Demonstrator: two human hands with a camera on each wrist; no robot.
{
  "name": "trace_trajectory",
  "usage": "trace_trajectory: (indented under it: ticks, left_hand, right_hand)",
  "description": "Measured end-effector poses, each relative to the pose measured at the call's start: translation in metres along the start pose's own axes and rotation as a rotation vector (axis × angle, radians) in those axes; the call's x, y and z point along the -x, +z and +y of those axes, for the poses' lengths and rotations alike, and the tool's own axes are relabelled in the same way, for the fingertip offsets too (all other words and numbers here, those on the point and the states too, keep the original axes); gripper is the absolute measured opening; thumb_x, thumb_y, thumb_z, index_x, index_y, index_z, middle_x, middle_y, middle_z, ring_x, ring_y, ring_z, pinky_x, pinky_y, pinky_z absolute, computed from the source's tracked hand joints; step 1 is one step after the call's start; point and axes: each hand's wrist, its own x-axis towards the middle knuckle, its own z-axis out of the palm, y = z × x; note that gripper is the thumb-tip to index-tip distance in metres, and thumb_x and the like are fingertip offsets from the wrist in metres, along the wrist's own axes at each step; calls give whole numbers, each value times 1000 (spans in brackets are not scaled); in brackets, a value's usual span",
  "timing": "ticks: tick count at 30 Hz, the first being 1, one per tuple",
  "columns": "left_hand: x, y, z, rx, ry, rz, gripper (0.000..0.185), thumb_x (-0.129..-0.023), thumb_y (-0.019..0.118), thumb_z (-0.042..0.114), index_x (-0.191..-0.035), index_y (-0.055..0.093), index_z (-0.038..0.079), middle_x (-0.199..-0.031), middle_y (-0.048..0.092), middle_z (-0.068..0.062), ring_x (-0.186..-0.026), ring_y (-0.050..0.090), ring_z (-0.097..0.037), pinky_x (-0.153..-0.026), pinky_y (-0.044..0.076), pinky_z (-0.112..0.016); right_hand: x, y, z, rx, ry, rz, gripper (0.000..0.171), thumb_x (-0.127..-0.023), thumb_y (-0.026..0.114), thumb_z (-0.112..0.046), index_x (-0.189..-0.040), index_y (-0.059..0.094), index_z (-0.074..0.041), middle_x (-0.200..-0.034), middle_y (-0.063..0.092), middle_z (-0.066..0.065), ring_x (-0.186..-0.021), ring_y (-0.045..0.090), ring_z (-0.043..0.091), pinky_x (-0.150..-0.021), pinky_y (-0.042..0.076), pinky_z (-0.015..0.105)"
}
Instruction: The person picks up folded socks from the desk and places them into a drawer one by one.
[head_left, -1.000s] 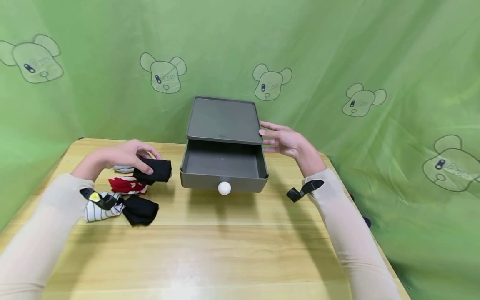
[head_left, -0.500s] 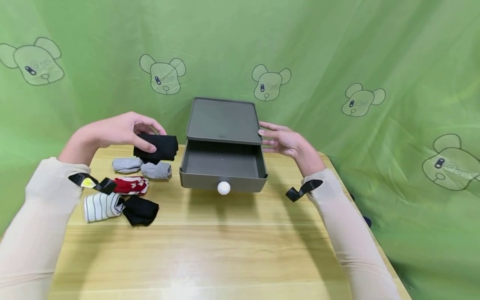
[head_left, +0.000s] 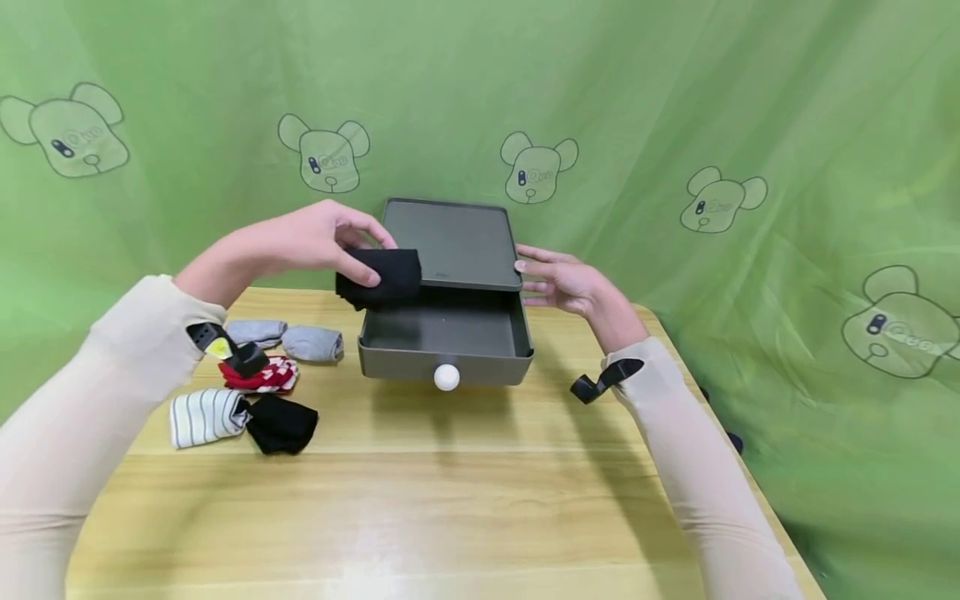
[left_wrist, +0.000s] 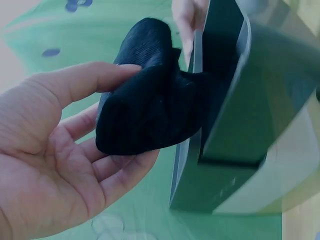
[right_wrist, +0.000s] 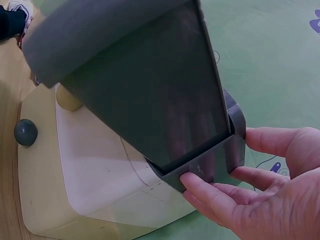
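Hands as I see them from the head view: my left hand point(head_left: 311, 242) pinches a folded black sock point(head_left: 378, 277) between thumb and curled fingers, while my right hand point(head_left: 566, 279) lies with straight, spread fingers against the right side of the grey drawer box point(head_left: 448, 242). Largest in the scene is the green curtain point(head_left: 675, 108), printed with bear heads, which closes off the back and right. Next comes the wooden table point(head_left: 450, 500), which carries everything else. On it stands the drawer box, its drawer point(head_left: 447, 362) pulled out toward me and fitted with a white round knob point(head_left: 446, 377). The held sock hangs in the air over the drawer's rear left corner, just in front of the box's lid edge; the left wrist view shows it bunched in the palm, close beside the box wall. Left of the drawer lie the smaller items: two grey socks point(head_left: 311, 342) side by side, a red patterned sock point(head_left: 264, 377) partly hidden by my wrist strap, a white striped sock point(head_left: 205, 416), and a second black sock point(head_left: 281, 424) touching the striped one.
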Motion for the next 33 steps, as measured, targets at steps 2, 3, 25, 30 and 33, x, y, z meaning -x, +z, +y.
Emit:
trace_trajectory:
  ticks: [2, 3, 25, 30, 33]
  left_hand:
    - [-7, 6, 7, 3, -4, 5, 44, -87, 81, 16, -128, 65, 14, -116, 75, -8, -110, 67, -21, -106, 47, -44]
    - [-11, 10, 10, 5, -2, 4, 44, -87, 81, 16, -128, 66, 14, -116, 75, -9, -110, 68, -21, -107, 47, -44]
    - [-73, 84, 54, -53, 31, -100, 39, -80, 83, 6, -118, 72, 11, -119, 73, -11, -117, 65, -23, -101, 52, -37]
    - [-79, 92, 55, -105, 31, -144, 37, -81, 80, 5, -117, 72, 10, -120, 73, -11, -117, 65, -22, -100, 53, -36]
    - [-82, 95, 56, -122, 27, -157, 36, -82, 79, 4, -117, 72, 10, -115, 74, -12, -110, 67, -22, -94, 54, -34]
  right_hand:
    - [0, 0, 0, 3, -2, 2, 64, -106, 51, -13, -163, 23, -20, -167, 24, 12, -128, 50, 27, -125, 30, 53]
    - [0, 0, 0, 3, -2, 4, 64, -106, 51, -13, -163, 23, -20, -166, 26, 12, -125, 52, 25, -125, 30, 53]
    - [4, -1, 1, -14, -9, -23, 69, -104, 58, -16, -163, 23, -19, -135, 53, 1, -119, 58, 24, -122, 36, 51]
    - [5, -2, 3, -6, -13, -30, 75, -100, 65, -18, -163, 23, -18, -151, 45, 7, -124, 56, 25, -120, 40, 48]
    - [4, 0, 3, -8, -8, -18, 70, -103, 59, -16, -163, 23, -19, -166, 26, 10, -139, 45, 32, -123, 35, 50]
